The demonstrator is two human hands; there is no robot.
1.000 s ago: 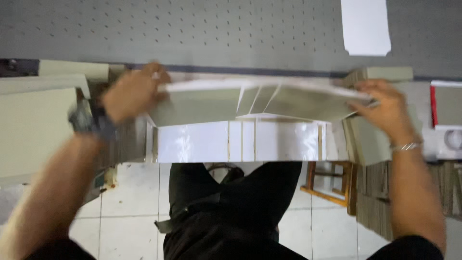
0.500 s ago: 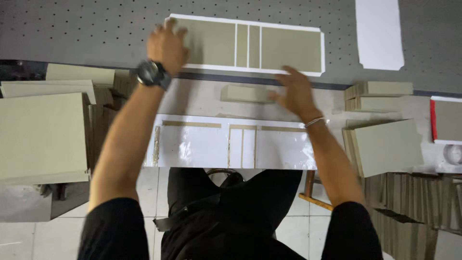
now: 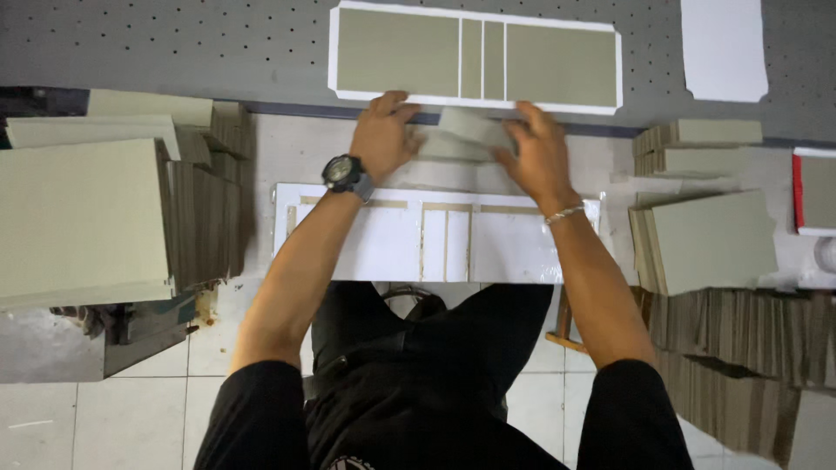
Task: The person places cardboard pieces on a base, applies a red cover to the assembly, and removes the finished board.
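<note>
Matt board, glossy sheet, perforated bench

The grey-green board panels (image 3: 475, 58) look like matt, smooth cardboard edged in white paper; the white sheet (image 3: 383, 244) under the forearms has a glossy, slightly wet sheen; the grey bench top (image 3: 174, 43) is matt and perforated; the stacked boards (image 3: 78, 213) are dull, with rough-cut edges; the wristwatch (image 3: 347, 174) looks like black plastic or rubber; the bracelet (image 3: 564, 212) is shiny metal; the floor tiles (image 3: 104, 418) are smooth and pale.

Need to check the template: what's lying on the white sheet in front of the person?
On the white sheet only thin tan outline strips show. Both forearms cross it, hiding parts. The left hand and right hand hold a grey board beyond it.
</note>
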